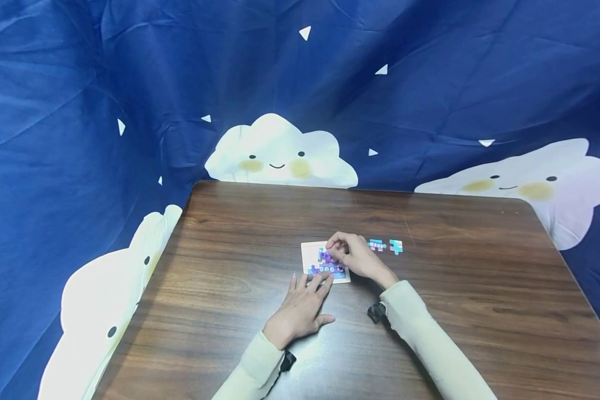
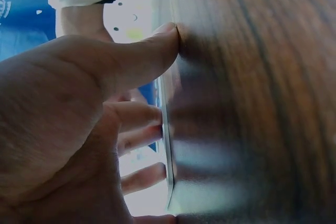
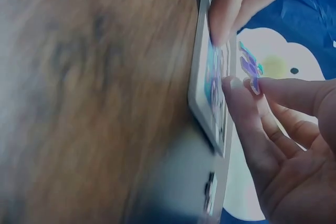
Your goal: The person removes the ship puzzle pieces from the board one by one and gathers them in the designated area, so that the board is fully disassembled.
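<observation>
A white puzzle tray [image 1: 308, 250] lies on the wooden table, its lower part filled with joined purple and blue jigsaw pieces [image 1: 325, 270]. Between thumb and index finger, my right hand [image 1: 358, 256] pinches a purple and teal jigsaw piece [image 3: 251, 68], tilted up from the tray in the right wrist view. My left hand [image 1: 301, 307] has its fingers extended, with the fingertips on the tray's near edge and the thumb spread out to the side. In the left wrist view, that thumb [image 2: 142, 59] touches the tabletop.
Just right of my right hand lie two loose jigsaw pieces, one pink and blue [image 1: 377, 245], the other blue and yellow [image 1: 396, 246]. The brown table [image 1: 230, 333] extends around the tray. Behind it hangs a dark blue curtain [image 1: 260, 66] printed with clouds.
</observation>
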### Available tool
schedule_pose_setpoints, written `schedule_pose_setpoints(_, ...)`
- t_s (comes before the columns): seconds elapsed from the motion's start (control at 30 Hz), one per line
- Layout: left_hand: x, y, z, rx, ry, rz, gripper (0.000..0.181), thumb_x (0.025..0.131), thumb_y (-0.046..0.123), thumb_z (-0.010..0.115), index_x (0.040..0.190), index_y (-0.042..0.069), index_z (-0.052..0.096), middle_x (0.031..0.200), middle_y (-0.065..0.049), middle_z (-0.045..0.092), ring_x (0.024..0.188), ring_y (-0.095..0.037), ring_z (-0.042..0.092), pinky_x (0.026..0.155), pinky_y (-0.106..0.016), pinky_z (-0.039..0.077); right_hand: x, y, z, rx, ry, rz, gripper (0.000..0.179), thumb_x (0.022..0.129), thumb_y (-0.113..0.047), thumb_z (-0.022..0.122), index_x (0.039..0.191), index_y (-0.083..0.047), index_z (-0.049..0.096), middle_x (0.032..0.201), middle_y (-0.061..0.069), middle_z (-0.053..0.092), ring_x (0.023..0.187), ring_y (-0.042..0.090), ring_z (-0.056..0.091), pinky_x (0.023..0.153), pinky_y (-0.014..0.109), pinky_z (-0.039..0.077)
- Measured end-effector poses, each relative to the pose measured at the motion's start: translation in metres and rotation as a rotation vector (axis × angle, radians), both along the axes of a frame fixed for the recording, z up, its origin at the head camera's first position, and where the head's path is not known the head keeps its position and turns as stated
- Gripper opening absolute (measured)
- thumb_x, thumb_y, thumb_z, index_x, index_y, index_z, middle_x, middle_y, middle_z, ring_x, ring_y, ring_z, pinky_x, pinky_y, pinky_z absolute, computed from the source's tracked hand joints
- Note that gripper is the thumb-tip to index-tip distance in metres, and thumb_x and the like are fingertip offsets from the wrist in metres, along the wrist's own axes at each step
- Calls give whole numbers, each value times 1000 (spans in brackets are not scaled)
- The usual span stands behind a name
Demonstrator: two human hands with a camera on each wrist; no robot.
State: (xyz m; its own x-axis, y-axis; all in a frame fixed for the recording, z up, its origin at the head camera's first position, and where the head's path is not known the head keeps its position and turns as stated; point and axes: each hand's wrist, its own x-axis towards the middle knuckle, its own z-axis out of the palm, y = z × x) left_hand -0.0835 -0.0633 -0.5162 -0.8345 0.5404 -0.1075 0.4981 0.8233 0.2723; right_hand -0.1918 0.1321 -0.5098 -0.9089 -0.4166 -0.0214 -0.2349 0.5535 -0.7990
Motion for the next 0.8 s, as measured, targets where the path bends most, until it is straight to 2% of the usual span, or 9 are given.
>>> schedule_pose_setpoints(0.17,0,0,0,2,-8,5,89,93,52,72,163,13,35,165,-1,40,146,-30,41,123,-66,31,2,14,0,-61,-75,-45,14,103,-6,62,114,-2,68,100,16,73,80,23,76,70,31,64)
schedule_pose_setpoints(0.43,0,1,-1,9,-14,5,89,93,52,72,164,14,35,165,-1,40,146,-30,41,123,-67,31,7,40,-2,-39,-38,-126,14,102,-9,65,113,-2,71,94,15,76,76,19,75,66,25,60)
schedule_pose_setpoints(0.63,-1,0,-1,14,-16,11,89,93,51,73,163,14,35,164,-1,40,146,-31,41,123,-67,30,11,53,-4,-47,-70,-123,14,98,-5,69,109,2,70,92,16,74,74,16,71,66,31,63)
schedule_pose_setpoints(0.8,0,0,-1,12,-16,11,89,92,52,73,163,14,35,164,-1,40,146,-30,41,123,-67,30,15,58,-6,-36,-101,-106,15,97,-4,70,109,3,70,92,16,72,73,17,70,65,30,62)
